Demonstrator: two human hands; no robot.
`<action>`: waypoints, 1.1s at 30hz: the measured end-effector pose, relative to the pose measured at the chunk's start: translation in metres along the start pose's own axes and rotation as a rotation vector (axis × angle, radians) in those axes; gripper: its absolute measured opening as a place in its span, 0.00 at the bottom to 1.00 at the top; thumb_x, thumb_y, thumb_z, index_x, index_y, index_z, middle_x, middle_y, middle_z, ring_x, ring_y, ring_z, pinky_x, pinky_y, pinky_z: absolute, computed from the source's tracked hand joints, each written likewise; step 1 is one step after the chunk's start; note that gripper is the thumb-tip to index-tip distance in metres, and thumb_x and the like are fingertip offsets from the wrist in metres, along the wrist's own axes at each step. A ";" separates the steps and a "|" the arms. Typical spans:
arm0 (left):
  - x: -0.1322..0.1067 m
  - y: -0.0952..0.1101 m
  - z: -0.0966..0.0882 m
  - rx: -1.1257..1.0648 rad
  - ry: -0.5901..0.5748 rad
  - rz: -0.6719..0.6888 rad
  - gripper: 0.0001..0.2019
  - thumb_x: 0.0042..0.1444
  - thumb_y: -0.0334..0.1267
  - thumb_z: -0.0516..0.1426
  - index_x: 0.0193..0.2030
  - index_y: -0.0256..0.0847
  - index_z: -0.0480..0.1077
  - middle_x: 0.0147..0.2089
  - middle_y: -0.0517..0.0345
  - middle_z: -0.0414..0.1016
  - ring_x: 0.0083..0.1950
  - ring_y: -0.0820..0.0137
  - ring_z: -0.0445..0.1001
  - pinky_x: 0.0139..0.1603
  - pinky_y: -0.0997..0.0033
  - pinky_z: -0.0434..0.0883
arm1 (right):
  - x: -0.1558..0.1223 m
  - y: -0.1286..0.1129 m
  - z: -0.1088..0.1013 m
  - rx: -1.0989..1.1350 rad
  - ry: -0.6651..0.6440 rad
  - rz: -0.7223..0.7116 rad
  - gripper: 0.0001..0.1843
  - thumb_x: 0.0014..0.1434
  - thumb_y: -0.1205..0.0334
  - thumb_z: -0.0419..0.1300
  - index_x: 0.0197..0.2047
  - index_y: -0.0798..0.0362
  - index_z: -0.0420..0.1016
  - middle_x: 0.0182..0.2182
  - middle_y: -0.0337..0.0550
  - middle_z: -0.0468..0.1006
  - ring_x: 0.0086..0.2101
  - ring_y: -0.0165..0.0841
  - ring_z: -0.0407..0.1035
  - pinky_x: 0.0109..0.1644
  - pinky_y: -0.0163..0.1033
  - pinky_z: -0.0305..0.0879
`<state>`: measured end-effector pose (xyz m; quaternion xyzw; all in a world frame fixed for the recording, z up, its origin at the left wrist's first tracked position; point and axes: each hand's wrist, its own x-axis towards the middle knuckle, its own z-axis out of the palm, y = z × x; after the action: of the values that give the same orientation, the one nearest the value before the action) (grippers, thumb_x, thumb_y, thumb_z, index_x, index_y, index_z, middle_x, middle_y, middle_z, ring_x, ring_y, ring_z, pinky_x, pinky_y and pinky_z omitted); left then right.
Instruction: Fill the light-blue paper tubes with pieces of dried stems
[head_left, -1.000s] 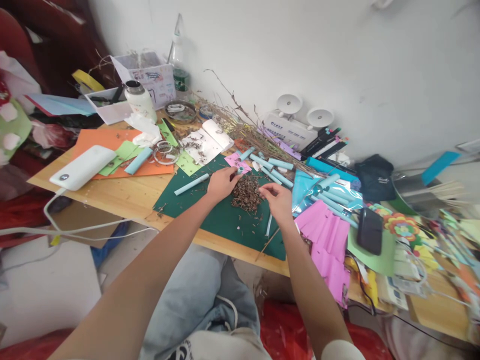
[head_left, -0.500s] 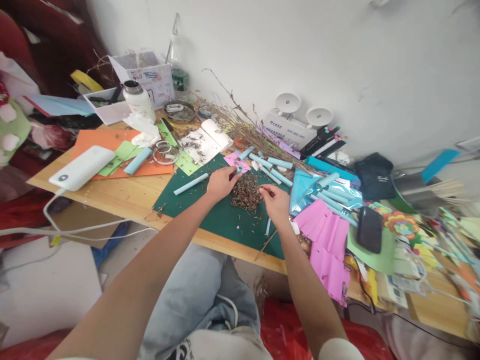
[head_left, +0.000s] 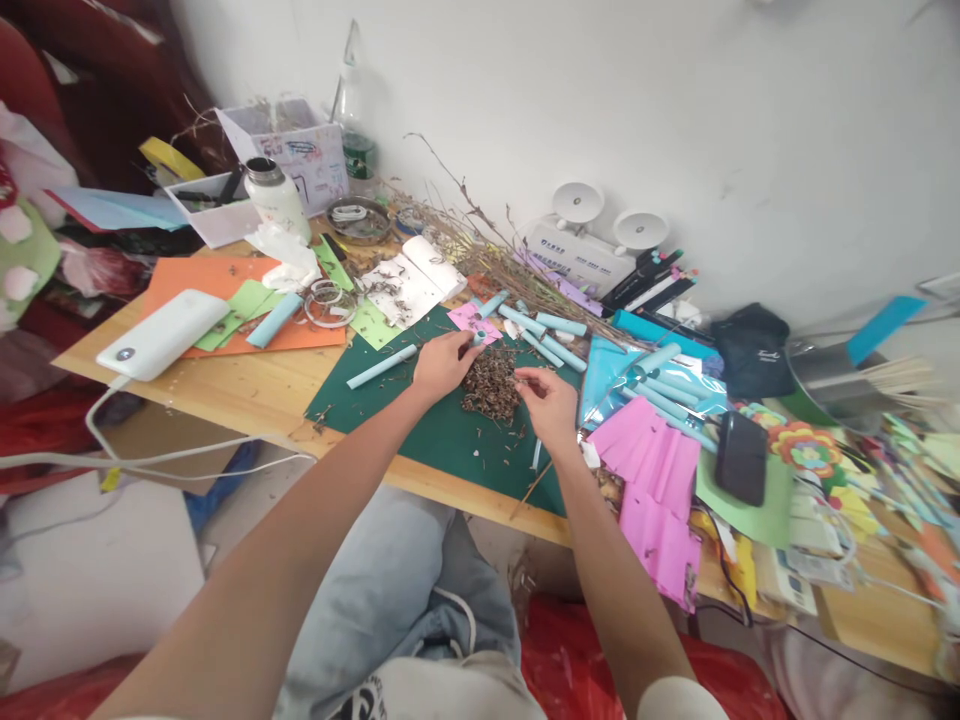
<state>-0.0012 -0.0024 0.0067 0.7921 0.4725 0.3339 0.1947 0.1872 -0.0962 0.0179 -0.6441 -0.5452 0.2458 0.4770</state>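
A heap of brown dried plant bits (head_left: 489,388) lies on the dark green mat (head_left: 442,435) between my two hands. My left hand (head_left: 441,366) is closed at the heap's upper left, its fingers around a light blue paper tube (head_left: 478,339), of which only an end shows. At the heap's right edge, my right hand (head_left: 551,405) pinches some of the bits between thumb and forefinger. Left of my left hand, another blue tube (head_left: 382,367) rests on the mat. Beyond the heap lie more blue tubes (head_left: 541,348) and a pink paper piece (head_left: 474,320).
Dry stalks (head_left: 499,262) stretch along the wall. To the left are a white power bank (head_left: 163,335), orange paper (head_left: 172,280) and an open bottle (head_left: 277,200). Rightward are folded pink paper (head_left: 649,450), a blue packet (head_left: 600,380) of tubes and a black phone (head_left: 741,458).
My right hand has shifted very slightly left, its fingertips at the heap's edge. The left hand keeps its place with the tube.
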 end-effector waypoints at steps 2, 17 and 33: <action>0.000 0.000 0.000 -0.006 0.000 0.001 0.11 0.64 0.45 0.55 0.36 0.42 0.71 0.33 0.56 0.75 0.35 0.67 0.71 0.36 0.70 0.62 | 0.000 -0.003 0.000 0.028 -0.002 0.035 0.14 0.52 0.57 0.64 0.41 0.52 0.79 0.36 0.45 0.83 0.37 0.36 0.77 0.45 0.42 0.72; 0.000 -0.001 0.002 0.009 0.010 0.017 0.11 0.65 0.45 0.55 0.34 0.42 0.70 0.33 0.57 0.75 0.36 0.68 0.71 0.36 0.70 0.62 | 0.009 -0.028 0.001 -0.085 0.059 -0.060 0.11 0.57 0.57 0.61 0.37 0.52 0.82 0.35 0.45 0.83 0.35 0.37 0.75 0.42 0.41 0.69; 0.000 -0.002 0.004 -0.018 0.002 0.002 0.11 0.64 0.46 0.55 0.37 0.42 0.72 0.35 0.56 0.77 0.36 0.67 0.73 0.36 0.70 0.63 | 0.059 -0.069 0.036 0.013 0.003 -0.140 0.06 0.54 0.60 0.61 0.33 0.52 0.77 0.31 0.41 0.81 0.34 0.36 0.75 0.44 0.42 0.72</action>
<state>0.0002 -0.0013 0.0027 0.7906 0.4688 0.3390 0.2009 0.1423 -0.0318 0.0755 -0.6016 -0.5867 0.2141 0.4980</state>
